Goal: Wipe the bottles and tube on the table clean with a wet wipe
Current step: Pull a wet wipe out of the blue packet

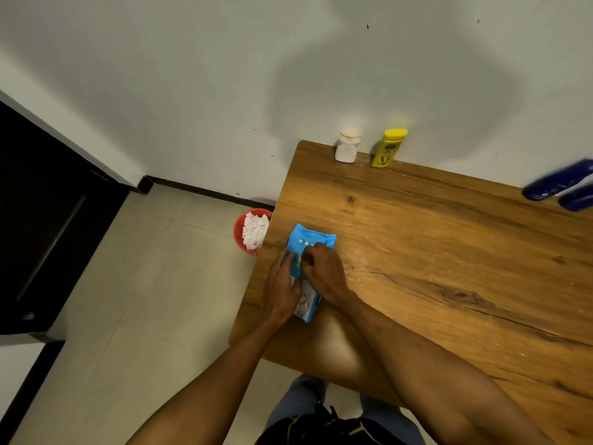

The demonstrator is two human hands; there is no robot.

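A blue wet wipe pack (pixel 309 239) is laid near the left edge of the counter (pixel 449 252). It is pressed down by the left hand (pixel 282 284), fingers straight and together, and pinched at its opening by the curled right hand (pixel 322 271). A white bottle (pixel 347 146) and a yellow bottle (pixel 388 147) are stood at the far edge.

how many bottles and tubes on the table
4: white bottle, yellow bottle at the far edge; upper blue one, lower blue one at right, cut off. More may be hidden.
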